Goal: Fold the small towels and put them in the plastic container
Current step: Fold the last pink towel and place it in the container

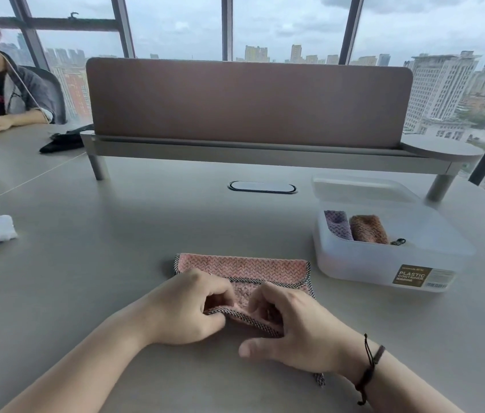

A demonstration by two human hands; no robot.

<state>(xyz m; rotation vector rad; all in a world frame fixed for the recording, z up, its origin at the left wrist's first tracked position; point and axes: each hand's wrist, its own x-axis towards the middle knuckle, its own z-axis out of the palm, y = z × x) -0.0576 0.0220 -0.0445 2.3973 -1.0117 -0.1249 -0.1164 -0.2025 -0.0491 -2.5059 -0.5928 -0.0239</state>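
We see one pink towel [242,268] flat on the table [116,234], just left of the plastic container [384,263]. Both hands pinch its near hem — left hand [184,308] and right hand [297,326], fingers curled on the checked edge. Inside the container we count two rolled towels: one purple towel [338,224], one brown towel [367,228].

Both forearms are bare up to the lower edge of the view, with no sleeves showing. The left hand [184,308] wears nothing: no ring, watch or band. The right hand [297,329] is also bare, but its wrist carries a thin black cord bracelet [369,368], knotted, with a dark flat section and a loose end hanging below.
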